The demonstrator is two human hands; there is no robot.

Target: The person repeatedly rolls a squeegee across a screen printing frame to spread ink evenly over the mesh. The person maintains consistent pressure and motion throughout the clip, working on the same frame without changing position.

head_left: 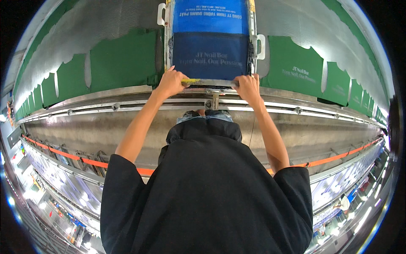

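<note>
- A long printing bench point(105, 127) with a grey metal rail along its near edge runs from side to side, and rows of flat green fabric pieces point(122, 59) lie on it to either side of the frame.
- A rectangular screen-printing frame point(210, 42) with pale metal sides, white handles at its edges and blue mesh lies flat on the bench, straight ahead of the person.
- A narrow squeegee bar point(210, 82), grey with a yellow tip at its left end, lies across the near edge of the frame, just beyond the rail.
- The left hand point(171, 82) is closed over the left end of the bar, fingers curled around it.
- The right hand point(247, 86) is closed over the right end in the same way, so the bar spans between the two hands.
- The bar looks stiff and light, and probably slick where ink sits; the two ends are the sound places to hold it, keeping it level across the mesh.
- The mesh seems taut and thin, likely easy to dent or tear under uneven pressure.
- A small metal bracket point(215, 100) sits on the rail just below the frame's near edge, between the hands.
</note>
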